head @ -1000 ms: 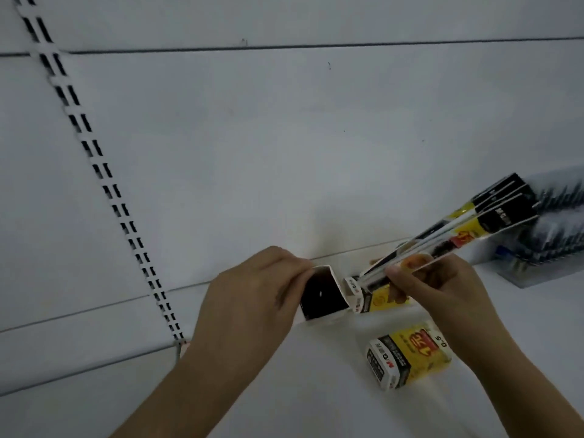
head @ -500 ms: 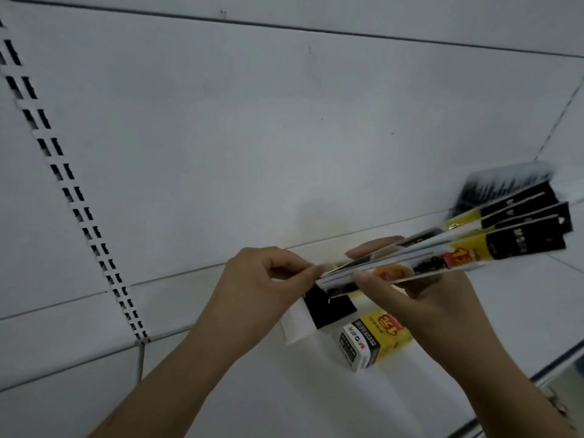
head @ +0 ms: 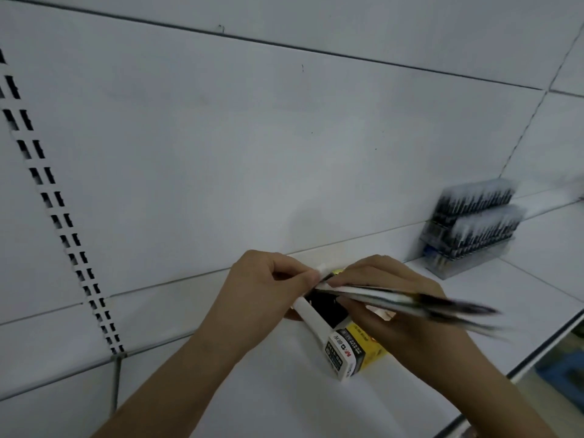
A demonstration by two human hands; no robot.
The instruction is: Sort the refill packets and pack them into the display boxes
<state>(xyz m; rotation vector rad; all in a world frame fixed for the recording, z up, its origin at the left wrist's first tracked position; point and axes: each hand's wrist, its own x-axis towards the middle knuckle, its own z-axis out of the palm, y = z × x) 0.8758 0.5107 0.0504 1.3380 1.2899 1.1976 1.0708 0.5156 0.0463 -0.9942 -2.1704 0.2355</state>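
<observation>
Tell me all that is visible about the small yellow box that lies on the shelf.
The yellow box is a small carton, seemingly cardboard, lying on its side on the white shelf. Its near end is white and black with printed text; its long faces are yellow. It looks closed. The right hand hides its far part, so contact there cannot be judged.

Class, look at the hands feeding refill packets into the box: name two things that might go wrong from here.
1. The right hand holds a fanned bundle of long flat refill packets; some may miss the open white display box that the left hand grips.
2. A hand could knock the yellow-and-white closed box lying on the white shelf.
</observation>
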